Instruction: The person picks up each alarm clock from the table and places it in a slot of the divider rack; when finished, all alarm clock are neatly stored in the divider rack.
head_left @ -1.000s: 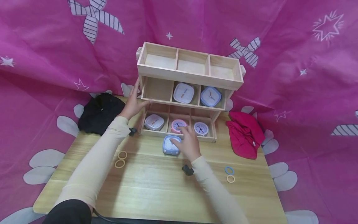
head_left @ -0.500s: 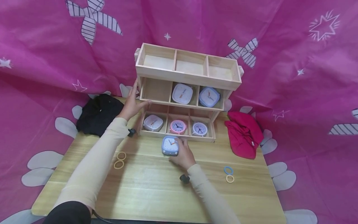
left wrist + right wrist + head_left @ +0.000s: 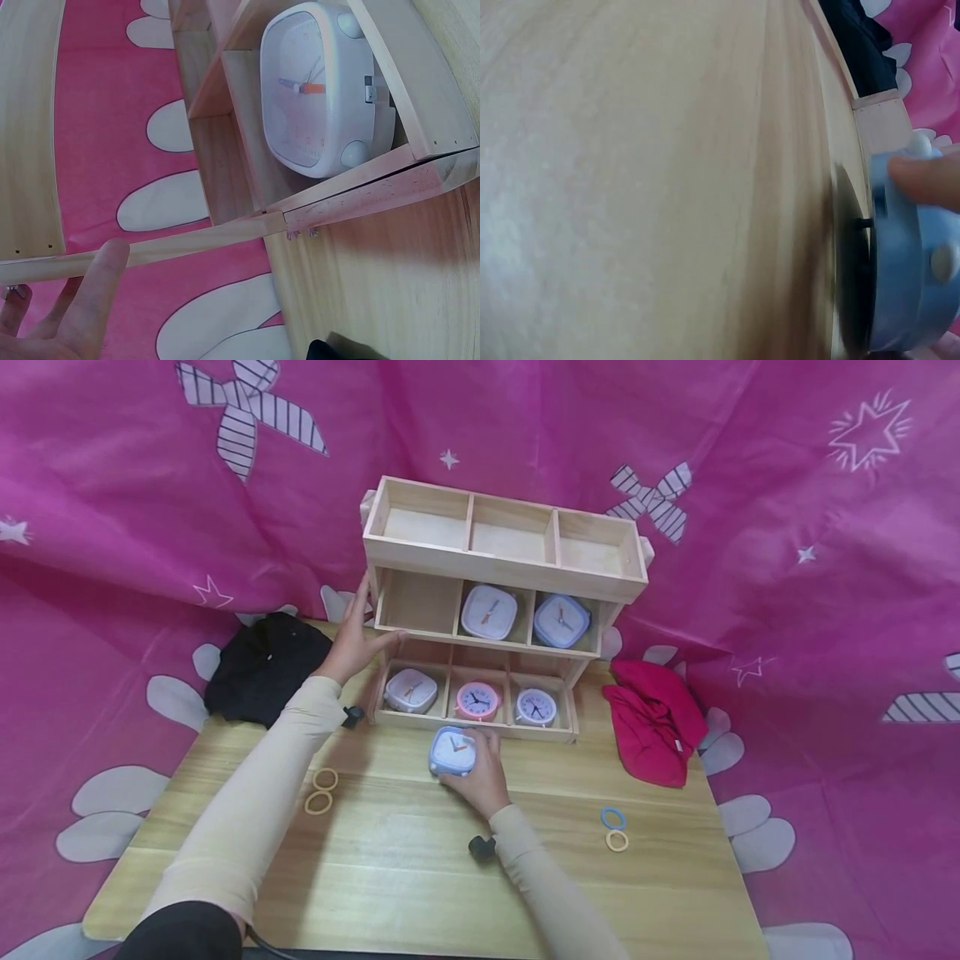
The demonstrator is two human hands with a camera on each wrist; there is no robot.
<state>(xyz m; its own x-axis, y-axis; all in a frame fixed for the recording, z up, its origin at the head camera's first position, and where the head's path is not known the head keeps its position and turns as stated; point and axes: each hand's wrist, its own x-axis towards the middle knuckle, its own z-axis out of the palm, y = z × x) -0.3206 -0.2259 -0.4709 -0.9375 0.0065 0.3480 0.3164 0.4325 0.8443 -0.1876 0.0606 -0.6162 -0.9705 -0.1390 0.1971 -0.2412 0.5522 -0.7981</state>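
Observation:
My right hand (image 3: 483, 778) grips a blue square alarm clock (image 3: 450, 753) by its right side, in front of a three-tier wooden shelf (image 3: 510, 564). In the right wrist view a fingertip (image 3: 926, 180) presses the blue case, and a gap with shadow shows between clock and table. My left hand (image 3: 354, 647) touches the shelf's left side, fingers straight and thumb spread across the front; in the left wrist view it lies at the side post (image 3: 187, 241). The lower tier bears a white square clock (image 3: 411, 690), a pink round clock (image 3: 477, 701) and a white round clock (image 3: 536, 707).
Two more square clocks, one white (image 3: 489, 612) and one blue (image 3: 561, 621), stand in the middle tier. A black cloth (image 3: 266, 668) lies left of the shelf and a red cap (image 3: 656, 722) right. Yellow rings (image 3: 318, 802) and a blue ring (image 3: 612, 817) lie on the table (image 3: 390, 877).
My right hand has come down from above the blue clock, taken hold of its right side, and raised it slightly leftward. My left hand has stayed at the shelf.

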